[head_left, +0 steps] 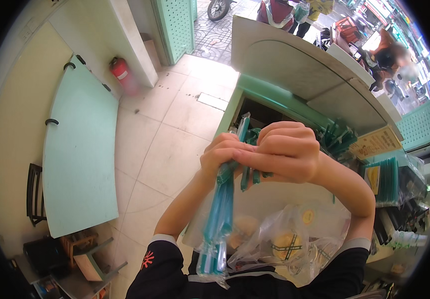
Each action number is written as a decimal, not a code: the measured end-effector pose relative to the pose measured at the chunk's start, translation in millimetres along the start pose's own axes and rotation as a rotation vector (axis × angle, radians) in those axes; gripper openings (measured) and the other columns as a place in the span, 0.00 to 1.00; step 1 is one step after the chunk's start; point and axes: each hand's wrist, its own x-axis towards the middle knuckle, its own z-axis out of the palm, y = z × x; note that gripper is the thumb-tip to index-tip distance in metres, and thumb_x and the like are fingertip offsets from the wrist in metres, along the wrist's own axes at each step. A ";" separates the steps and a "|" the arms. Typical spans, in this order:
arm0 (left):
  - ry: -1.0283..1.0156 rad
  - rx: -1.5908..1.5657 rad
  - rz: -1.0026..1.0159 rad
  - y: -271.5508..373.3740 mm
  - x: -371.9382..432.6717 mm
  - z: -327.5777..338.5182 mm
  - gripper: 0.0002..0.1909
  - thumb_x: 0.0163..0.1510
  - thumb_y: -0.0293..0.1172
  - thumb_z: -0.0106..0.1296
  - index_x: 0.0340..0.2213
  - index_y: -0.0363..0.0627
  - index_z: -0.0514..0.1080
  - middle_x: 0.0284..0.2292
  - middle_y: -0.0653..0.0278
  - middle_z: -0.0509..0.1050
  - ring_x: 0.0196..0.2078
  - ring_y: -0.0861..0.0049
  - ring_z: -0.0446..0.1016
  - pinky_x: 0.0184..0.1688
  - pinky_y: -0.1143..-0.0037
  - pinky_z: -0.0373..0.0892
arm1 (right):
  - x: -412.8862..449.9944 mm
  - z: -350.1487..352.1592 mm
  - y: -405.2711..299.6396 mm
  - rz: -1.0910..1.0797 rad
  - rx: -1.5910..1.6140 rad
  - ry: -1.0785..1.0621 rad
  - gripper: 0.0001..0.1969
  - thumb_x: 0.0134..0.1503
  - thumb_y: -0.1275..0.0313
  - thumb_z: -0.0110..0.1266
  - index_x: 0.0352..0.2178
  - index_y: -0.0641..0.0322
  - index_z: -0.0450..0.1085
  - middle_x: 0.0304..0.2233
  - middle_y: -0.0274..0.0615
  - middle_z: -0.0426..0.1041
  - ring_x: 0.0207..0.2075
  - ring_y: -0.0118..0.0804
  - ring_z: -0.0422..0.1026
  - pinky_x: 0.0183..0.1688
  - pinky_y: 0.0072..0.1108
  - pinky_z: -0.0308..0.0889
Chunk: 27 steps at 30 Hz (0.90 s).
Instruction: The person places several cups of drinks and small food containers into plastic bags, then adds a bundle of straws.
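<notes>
My left hand (220, 153) is closed around a bundle of long green straws (217, 216) in clear plastic wrap, which hangs down toward my chest. Its upper end pokes out above the fist. Pressed against it, my right hand (290, 151) is curled, its thumb side meeting my left fingers. Short green straw ends (245, 181) stick out beneath the right fingers; how they are gripped is partly hidden. Under my forearms, on the pale counter, lies a clear plastic bag (261, 239) around round yellowish items (287, 244) with dark green crossed straps.
Upright green straws (338, 138) stand beyond my right hand, near a printed sign (377, 144). Stacked green packets (387, 175) and plastic cups (409, 239) sit at right. A raised counter panel (286, 63) faces the street. Leftward are a folded mint table (82, 157) and a fire extinguisher (121, 73).
</notes>
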 end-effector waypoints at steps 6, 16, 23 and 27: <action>0.016 0.042 0.041 4.1 3.0 1.5 0.17 0.38 0.26 0.55 0.31 0.43 0.60 0.29 0.58 0.71 0.27 0.73 0.66 0.28 0.77 0.62 | 0.7 0.9 -4.4 0.012 -0.022 0.055 0.14 0.30 0.74 0.56 0.25 0.68 0.71 0.13 0.32 0.60 0.14 0.27 0.63 0.20 0.16 0.65; 0.069 0.093 0.063 9.7 8.0 4.6 0.16 0.39 0.26 0.54 0.30 0.42 0.60 0.26 0.58 0.70 0.25 0.69 0.67 0.25 0.76 0.64 | -1.1 3.6 -9.5 0.035 0.022 0.086 0.16 0.31 0.72 0.59 0.26 0.67 0.71 0.16 0.34 0.63 0.16 0.28 0.66 0.23 0.16 0.67; 0.051 0.086 0.077 8.2 7.1 3.1 0.16 0.38 0.24 0.54 0.30 0.41 0.60 0.25 0.57 0.69 0.25 0.68 0.68 0.25 0.77 0.65 | 1.0 3.6 -10.8 0.034 0.037 0.114 0.19 0.31 0.67 0.61 0.27 0.68 0.71 0.16 0.35 0.64 0.17 0.28 0.67 0.22 0.16 0.67; 0.059 0.083 0.092 9.5 7.6 3.4 0.14 0.39 0.25 0.53 0.29 0.41 0.61 0.25 0.57 0.70 0.25 0.69 0.68 0.25 0.77 0.65 | 1.1 3.5 -11.3 0.027 0.028 0.102 0.18 0.31 0.67 0.61 0.26 0.68 0.71 0.16 0.35 0.63 0.17 0.28 0.66 0.23 0.16 0.67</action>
